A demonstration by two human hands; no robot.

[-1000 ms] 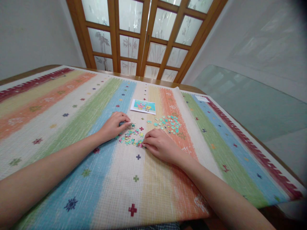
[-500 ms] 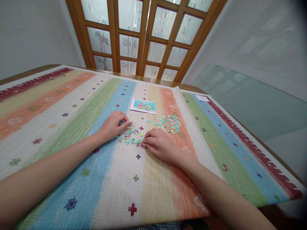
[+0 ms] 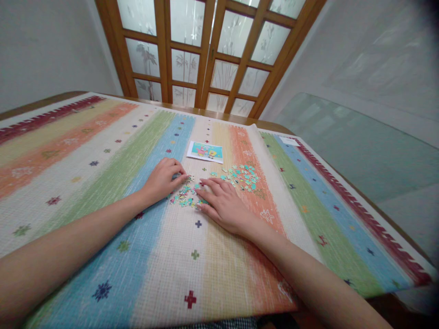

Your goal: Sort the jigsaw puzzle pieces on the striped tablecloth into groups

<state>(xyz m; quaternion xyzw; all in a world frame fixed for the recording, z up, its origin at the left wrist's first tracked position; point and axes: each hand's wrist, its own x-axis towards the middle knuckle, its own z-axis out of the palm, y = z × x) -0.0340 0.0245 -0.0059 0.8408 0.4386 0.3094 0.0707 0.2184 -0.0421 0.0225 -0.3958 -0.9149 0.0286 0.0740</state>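
Small jigsaw puzzle pieces (image 3: 185,199) in teal, pink and yellow lie in a loose pile on the striped tablecloth (image 3: 178,256). At the pile's upper left is my left hand (image 3: 167,179), its fingers curled and thumb and fingertips together in a pinch. Whatever might be between those tips is too small to make out. My right hand (image 3: 224,203) rests over the pile's right side, fingers spread and lying nearly flat, fingertips touching pieces. Part of the pile is hidden under it.
A second group of mostly teal pieces (image 3: 245,177) lies beyond my right hand. Behind the pile sits a picture card (image 3: 205,152) with pink and yellow cartoon figures. A white paper (image 3: 289,141) lies far right. Wooden glass-paned doors (image 3: 206,59) stand past the table.
My right hand has gone from bunched fingers at the pile's right edge to spread fingers reaching left over the pieces. The left hand has stayed almost in place.
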